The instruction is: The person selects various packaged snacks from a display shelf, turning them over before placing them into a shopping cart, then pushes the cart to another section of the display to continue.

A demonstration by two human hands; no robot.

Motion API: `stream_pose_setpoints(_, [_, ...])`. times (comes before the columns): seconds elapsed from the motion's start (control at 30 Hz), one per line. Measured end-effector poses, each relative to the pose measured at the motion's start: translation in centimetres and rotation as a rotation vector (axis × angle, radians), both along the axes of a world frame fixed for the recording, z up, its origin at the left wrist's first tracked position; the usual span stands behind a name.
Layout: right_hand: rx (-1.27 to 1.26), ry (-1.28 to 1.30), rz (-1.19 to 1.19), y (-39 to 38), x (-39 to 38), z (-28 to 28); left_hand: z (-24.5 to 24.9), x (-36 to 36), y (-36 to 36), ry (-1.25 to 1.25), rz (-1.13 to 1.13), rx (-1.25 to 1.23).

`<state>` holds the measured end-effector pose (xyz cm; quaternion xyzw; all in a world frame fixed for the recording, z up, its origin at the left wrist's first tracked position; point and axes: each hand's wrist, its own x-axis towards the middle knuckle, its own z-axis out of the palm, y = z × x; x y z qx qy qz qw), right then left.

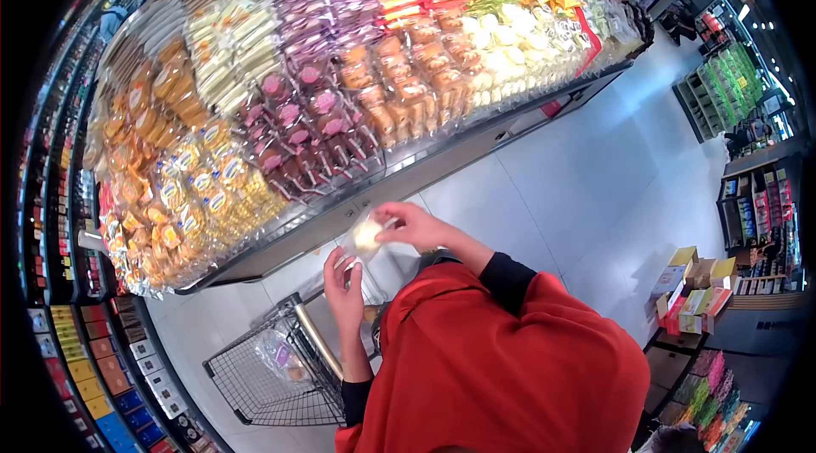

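Note:
Between my hands is a pale yellow, round packaged bun or cake [368, 235] in a clear wrapper; its exact kind is blurred. My right hand [406, 226] pinches it from the right side. Lower and to the left, my left hand [342, 276] has its fingers curled at the edge of thin clear plastic [347, 246], which looks like a bag. Just beyond both hands stands the front edge of a big display of wrapped baked goods [297, 134]. A wire shopping cart [255, 368] is below my left hand, with a clear bag of goods [282, 357] inside.
Packs with dark pastries [293, 126], brown rolls [391, 79] and pale round cakes [501, 41] fill the display. Shelves of boxes [110, 368] line the left. Cardboard boxes [693, 291] and a green crate rack [722, 87] stand right. Tiled floor [561, 189] runs alongside the display.

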<state>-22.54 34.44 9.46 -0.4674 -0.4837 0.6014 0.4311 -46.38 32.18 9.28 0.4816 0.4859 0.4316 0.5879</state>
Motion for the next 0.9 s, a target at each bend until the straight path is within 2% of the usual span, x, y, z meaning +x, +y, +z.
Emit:
stream_pose_setpoints(0.07, [0.131,-0.015,-0.189,1.9,6.4,-2.0,-2.0,2.4,-0.2,0.034,0.035,-0.014])
stream_pose_setpoints(0.1, [0.114,-0.020,-0.281,3.0,10.5,-3.0,-3.2,3.3,-0.2,0.047,0.031,-0.016])
stream_pose_setpoints(0.13, [0.117,-0.050,-0.439,3.4,13.7,1.0,-4.4,3.9,-0.3,0.095,0.040,-0.014])
stream_pose_setpoints(0.17, [0.276,-0.007,-0.643,4.6,17.3,0.1,-5.5,4.4,-0.5,0.139,0.050,-0.012])
stream_pose_setpoints(0.2, [0.249,0.029,-0.731,5.5,21.6,0.6,-6.8,4.5,-1.0,0.147,0.053,-0.019])
stream_pose_setpoints(0.27, [0.279,-0.301,-1.002,7.6,28.3,2.3,-8.4,4.8,-1.6,0.207,0.062,-0.045])
stream_pose_setpoints(0.3, [0.302,-0.373,-1.075,8.6,31.3,2.4,-8.4,5.1,-2.1,0.214,0.069,-0.048])
stream_pose_setpoints(0.33, [0.324,-0.326,-1.117,9.7,34.1,1.9,-8.3,5.4,-2.4,0.264,0.072,-0.043])
stream_pose_setpoints(0.47, [0.236,-0.163,-1.089,12.1,38.6,3.6,-7.3,7.0,-3.0,0.307,0.106,-0.128])
stream_pose_setpoints(0.6, [0.131,-0.123,-1.042,13.8,40.9,2.3,-7.9,7.0,-3.0,0.331,0.121,-0.156])
stream_pose_setpoints(0.67, [0.146,-0.265,-1.056,14.6,41.8,1.3,-7.8,7.0,-3.2,0.362,0.106,-0.182])
stream_pose_setpoints(0.83, [0.149,-0.262,-1.014,16.3,42.7,1.6,-6.8,7.1,-2.5,0.449,0.110,-0.169])
stream_pose_setpoints(0.9, [0.226,-0.254,-0.991,17.4,43.4,1.0,-6.2,7.1,-2.6,0.446,0.113,-0.179])
